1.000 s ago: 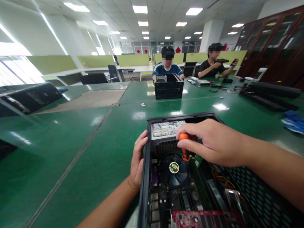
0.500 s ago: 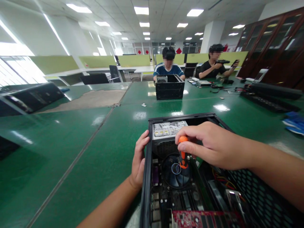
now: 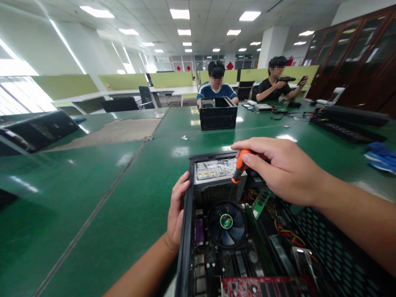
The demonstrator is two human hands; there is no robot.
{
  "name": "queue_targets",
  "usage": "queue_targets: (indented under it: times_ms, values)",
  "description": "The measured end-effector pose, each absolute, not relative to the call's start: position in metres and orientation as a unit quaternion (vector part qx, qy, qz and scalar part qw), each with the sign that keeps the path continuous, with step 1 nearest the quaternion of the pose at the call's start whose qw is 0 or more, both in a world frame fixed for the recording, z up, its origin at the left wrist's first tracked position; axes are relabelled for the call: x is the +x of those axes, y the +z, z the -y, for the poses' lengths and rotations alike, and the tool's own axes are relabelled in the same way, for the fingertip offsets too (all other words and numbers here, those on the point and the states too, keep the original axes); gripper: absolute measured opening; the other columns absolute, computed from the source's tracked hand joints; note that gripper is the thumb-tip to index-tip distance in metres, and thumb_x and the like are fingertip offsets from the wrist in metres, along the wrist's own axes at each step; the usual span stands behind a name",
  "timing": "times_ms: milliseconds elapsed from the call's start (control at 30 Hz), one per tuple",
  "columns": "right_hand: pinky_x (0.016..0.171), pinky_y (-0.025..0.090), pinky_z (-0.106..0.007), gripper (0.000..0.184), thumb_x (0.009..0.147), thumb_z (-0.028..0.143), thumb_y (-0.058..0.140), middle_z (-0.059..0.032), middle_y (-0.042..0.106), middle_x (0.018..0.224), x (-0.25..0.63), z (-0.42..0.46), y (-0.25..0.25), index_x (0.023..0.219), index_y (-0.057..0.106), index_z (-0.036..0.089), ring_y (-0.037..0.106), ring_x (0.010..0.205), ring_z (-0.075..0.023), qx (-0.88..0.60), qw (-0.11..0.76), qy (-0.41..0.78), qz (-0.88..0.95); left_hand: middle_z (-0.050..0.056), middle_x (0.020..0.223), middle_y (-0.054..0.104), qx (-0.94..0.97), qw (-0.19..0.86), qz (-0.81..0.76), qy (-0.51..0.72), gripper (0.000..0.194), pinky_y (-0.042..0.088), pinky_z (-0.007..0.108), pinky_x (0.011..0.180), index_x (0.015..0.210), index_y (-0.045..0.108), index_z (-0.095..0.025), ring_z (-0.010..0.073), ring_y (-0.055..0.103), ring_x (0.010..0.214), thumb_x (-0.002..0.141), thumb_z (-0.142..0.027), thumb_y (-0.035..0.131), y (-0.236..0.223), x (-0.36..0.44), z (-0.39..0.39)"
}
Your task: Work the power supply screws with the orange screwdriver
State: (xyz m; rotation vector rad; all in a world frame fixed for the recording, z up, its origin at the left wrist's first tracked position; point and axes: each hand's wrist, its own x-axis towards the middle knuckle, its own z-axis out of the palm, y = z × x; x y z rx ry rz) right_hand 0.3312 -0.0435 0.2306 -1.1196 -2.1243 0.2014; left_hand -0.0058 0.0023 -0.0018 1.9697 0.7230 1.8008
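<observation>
An open black computer case point(image 3: 185, 222) lies in front of me in the head view. My left hand point(image 3: 176, 210) steadies its left side, fingertips against the rim and thumb hidden. Between thumb and fingers, my right hand point(image 3: 280, 171) holds an orange and black screwdriver point(image 3: 241, 165), tilted, its handle over the power supply point(image 3: 216, 192). The screwdriver's shaft is barely visible. Below it sits the CPU cooler fan point(image 3: 236, 229), with a green circuit stick point(image 3: 261, 203) to its right. A red expansion card point(image 3: 266, 286) lies at the bottom of view.
Across the green table point(image 3: 130, 194), a person in blue point(image 3: 221, 86) sits behind another black case point(image 3: 218, 119). Farther right, a person in black point(image 3: 266, 94) holds a drill-like tool. Black panels point(image 3: 349, 130) and blue gloves point(image 3: 382, 156) lie right; another case point(image 3: 46, 130) lies left.
My right hand has raised the screwdriver away from the fan toward the power supply, and the handle now tilts. The fan is uncovered. My left hand stays on the case side.
</observation>
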Motion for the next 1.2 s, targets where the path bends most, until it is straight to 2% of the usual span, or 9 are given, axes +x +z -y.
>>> queue_targets:
  times_ms: [100, 267, 500, 733, 967, 1200]
  values:
    - [0.115, 0.071, -0.048, 0.042, 0.123, 0.026, 0.06, -0.0148, 0.101, 0.136, 0.328, 0.043, 0.229, 0.14, 0.098, 0.018, 0.093, 0.122, -0.0339, -0.433, 0.339, 0.077, 0.832, 0.014, 0.192, 0.072, 0.703, 0.187, -0.259, 0.636, 0.06, 0.058, 0.066, 0.151, 0.172, 0.08, -0.035, 0.0419, 0.071, 0.18, 0.123, -0.07, 0.076, -0.002, -0.008, -0.002]
    - [0.109, 0.069, -0.044, 0.044, 0.126, 0.025, 0.056, -0.0151, 0.099, 0.129, 0.323, 0.043, 0.224, 0.144, 0.095, 0.017, 0.09, 0.114, -0.0317, -0.423, 0.315, 0.058, 0.847, 0.013, 0.192, 0.073, 0.694, 0.205, -0.271, 0.635, 0.061, 0.055, 0.068, 0.154, 0.17, 0.081, -0.035, 0.0425, 0.069, 0.181, 0.121, -0.07, 0.078, -0.006, -0.013, -0.003]
    - [0.11, 0.072, -0.047, 0.046, 0.127, 0.023, 0.053, -0.0175, 0.098, 0.132, 0.325, 0.043, 0.223, 0.15, 0.093, 0.015, 0.089, 0.116, -0.0329, -0.411, 0.321, 0.045, 0.852, 0.013, 0.192, 0.073, 0.692, 0.207, -0.273, 0.636, 0.062, 0.057, 0.067, 0.153, 0.171, 0.08, -0.035, 0.0431, 0.07, 0.18, 0.12, -0.07, 0.08, -0.011, -0.018, -0.003]
    - [0.121, 0.073, -0.058, 0.053, 0.127, 0.022, 0.05, -0.0227, 0.096, 0.148, 0.321, 0.04, 0.22, 0.158, 0.091, 0.01, 0.091, 0.132, -0.0403, -0.414, 0.272, 0.083, 0.865, 0.011, 0.19, 0.075, 0.69, 0.199, -0.277, 0.639, 0.058, 0.059, 0.062, 0.152, 0.169, 0.082, -0.039, 0.0412, 0.073, 0.179, 0.121, -0.071, 0.08, -0.008, -0.018, -0.002]
    - [0.12, 0.074, -0.054, 0.051, 0.127, 0.021, 0.051, -0.023, 0.097, 0.146, 0.321, 0.04, 0.222, 0.153, 0.093, 0.011, 0.093, 0.13, -0.0383, -0.408, 0.275, 0.08, 0.867, 0.01, 0.189, 0.076, 0.688, 0.195, -0.276, 0.643, 0.056, 0.06, 0.062, 0.152, 0.171, 0.082, -0.04, 0.0413, 0.072, 0.179, 0.122, -0.068, 0.081, -0.01, -0.017, -0.002]
    - [0.119, 0.075, -0.052, 0.05, 0.128, 0.021, 0.052, -0.0202, 0.098, 0.138, 0.321, 0.038, 0.219, 0.155, 0.093, 0.01, 0.093, 0.126, -0.0361, -0.409, 0.283, 0.061, 0.865, 0.013, 0.193, 0.073, 0.705, 0.186, -0.271, 0.628, 0.059, 0.06, 0.059, 0.151, 0.173, 0.08, -0.034, 0.0396, 0.071, 0.181, 0.124, -0.068, 0.076, -0.008, -0.018, -0.001]
